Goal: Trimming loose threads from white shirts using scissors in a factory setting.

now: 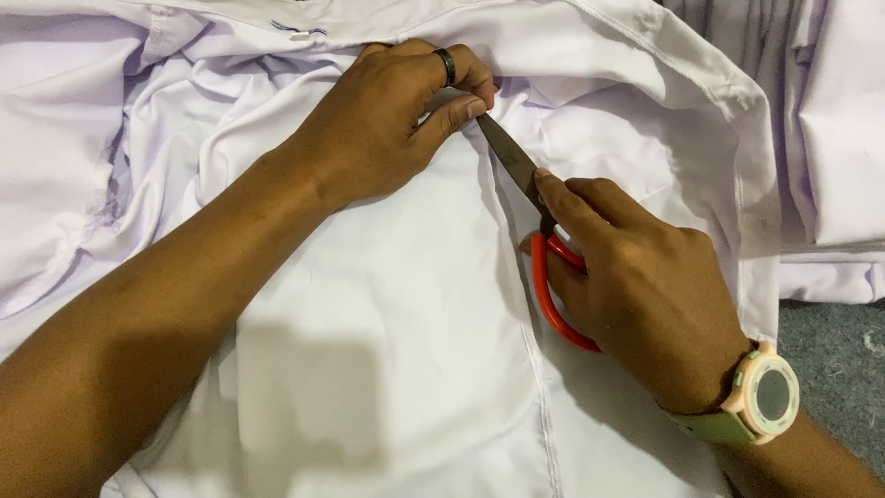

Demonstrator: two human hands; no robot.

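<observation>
A pale lilac-white garment (406, 323) lies spread and rumpled across the whole view. My left hand (387, 124), with a dark ring on one finger, pinches a fold of the cloth near the top centre. My right hand (636, 286) grips a pair of scissors with red handles (546, 295). Its forefinger lies along the dark blades (510, 157). The blade tips reach up to the pinched fold, right beside my left thumb and fingertips. A round pale watch on a green strap (767, 397) sits on my right wrist.
More pale folded cloth is stacked at the right edge (839, 138). A grey surface (830, 360) shows at the lower right, beside the garment's hem. A seam runs down the garment below the scissors (539, 406).
</observation>
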